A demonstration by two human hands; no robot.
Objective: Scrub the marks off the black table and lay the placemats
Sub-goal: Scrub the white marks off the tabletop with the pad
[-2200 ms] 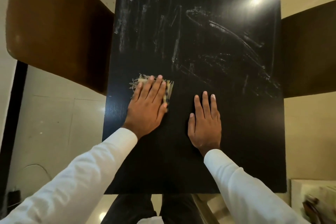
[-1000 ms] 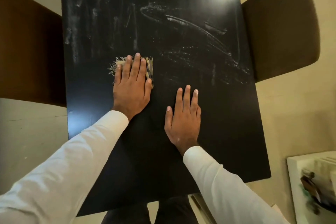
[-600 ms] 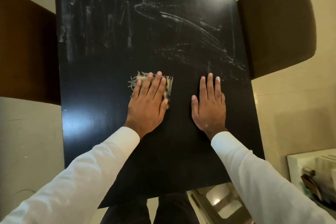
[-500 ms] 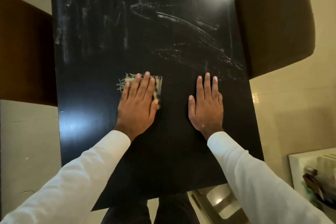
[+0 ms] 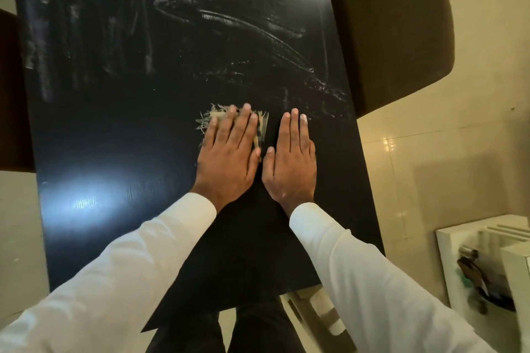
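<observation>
The black table (image 5: pixel 114 129) fills the view, with white chalky marks (image 5: pixel 243 26) smeared over its far half. My left hand (image 5: pixel 229 152) lies flat, fingers straight, pressing a frayed beige cloth (image 5: pixel 213 116) onto the tabletop; only the cloth's fringed edges show past my fingers. Just to its right, nearly touching it, my right hand (image 5: pixel 291 156) rests flat on the bare table, fingers straight. The near part of the table looks dark and glossy. No placemats are in view.
A dark chair (image 5: pixel 393 26) stands at the table's right side and a brown one (image 5: pixel 11 94) at its left. A white stand (image 5: pixel 481 261) with small items sits at the lower right. Pale tiled floor surrounds the table.
My left hand has slid the cloth to the right, close beside my right hand. The right hand has stayed flat on the table.
</observation>
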